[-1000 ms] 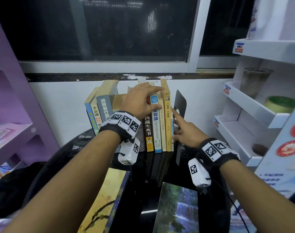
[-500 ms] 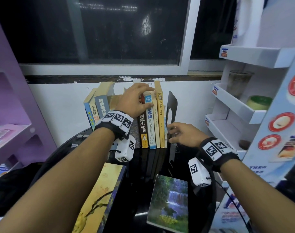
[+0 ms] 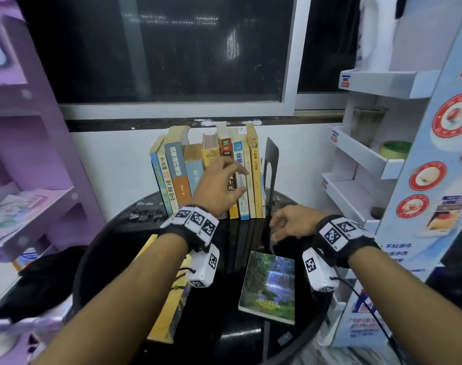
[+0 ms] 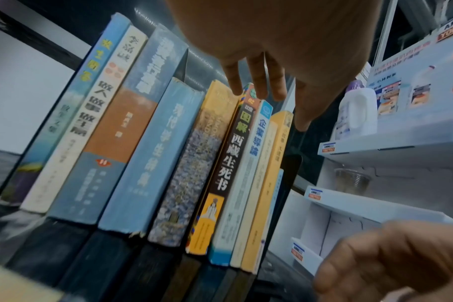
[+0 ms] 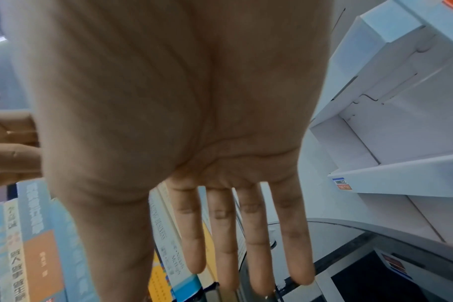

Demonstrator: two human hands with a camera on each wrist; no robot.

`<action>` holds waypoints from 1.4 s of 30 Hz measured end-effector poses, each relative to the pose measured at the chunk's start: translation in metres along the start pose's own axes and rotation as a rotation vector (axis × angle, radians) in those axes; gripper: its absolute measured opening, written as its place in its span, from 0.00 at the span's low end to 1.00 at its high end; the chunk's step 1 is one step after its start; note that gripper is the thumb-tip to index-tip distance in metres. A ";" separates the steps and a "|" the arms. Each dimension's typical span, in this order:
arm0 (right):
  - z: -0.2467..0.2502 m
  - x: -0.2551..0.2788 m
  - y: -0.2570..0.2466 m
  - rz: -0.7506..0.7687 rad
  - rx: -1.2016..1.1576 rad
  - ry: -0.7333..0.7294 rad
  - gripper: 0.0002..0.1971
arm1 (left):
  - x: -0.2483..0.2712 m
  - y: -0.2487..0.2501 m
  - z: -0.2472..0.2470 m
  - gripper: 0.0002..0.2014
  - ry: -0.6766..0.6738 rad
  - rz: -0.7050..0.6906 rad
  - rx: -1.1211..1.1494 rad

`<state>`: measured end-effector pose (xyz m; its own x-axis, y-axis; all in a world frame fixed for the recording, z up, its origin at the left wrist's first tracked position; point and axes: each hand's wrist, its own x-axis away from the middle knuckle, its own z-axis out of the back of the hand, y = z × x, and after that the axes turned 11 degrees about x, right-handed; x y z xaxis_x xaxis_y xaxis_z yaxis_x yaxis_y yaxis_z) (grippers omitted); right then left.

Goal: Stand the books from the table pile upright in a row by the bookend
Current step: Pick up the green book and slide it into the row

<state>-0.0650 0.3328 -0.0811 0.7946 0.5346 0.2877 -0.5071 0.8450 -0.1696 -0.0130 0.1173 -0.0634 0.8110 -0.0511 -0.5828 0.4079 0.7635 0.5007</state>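
A row of upright books [image 3: 206, 175] stands at the back of the black round table [image 3: 114, 241], its right end against the black metal bookend [image 3: 271, 164]. The first books on the left lean a little. My left hand [image 3: 240, 180] hovers in front of the middle spines with relaxed, spread fingers and holds nothing; in the left wrist view its fingertips [image 4: 256, 87] sit near the book tops [image 4: 248, 96]. My right hand [image 3: 277, 229] hangs empty above the table, below the bookend, fingers [image 5: 246, 245] straight. A waterfall-cover book [image 3: 269, 283] and a yellow book [image 3: 169, 299] lie flat near me.
A white display rack [image 3: 356, 159] with a glass [image 3: 367, 122] and a green bowl [image 3: 394, 148] stands right of the table. Purple shelves [image 3: 27, 206] stand on the left. Behind the books are the wall and a dark window [image 3: 158, 48].
My left hand came off the tops of the books and dropped lower in front of the spines. My right hand drew back from the bookend toward me.
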 end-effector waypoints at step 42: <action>-0.039 0.046 -0.018 0.045 -0.333 -0.030 0.36 | 0.073 0.015 -0.050 0.40 -0.691 0.428 0.216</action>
<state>-0.0065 0.3428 -0.1018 0.7613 0.5750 0.2998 -0.4003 0.7804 -0.4803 0.0319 0.1573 -0.1301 0.9597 -0.2212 0.1731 0.0205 0.6700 0.7421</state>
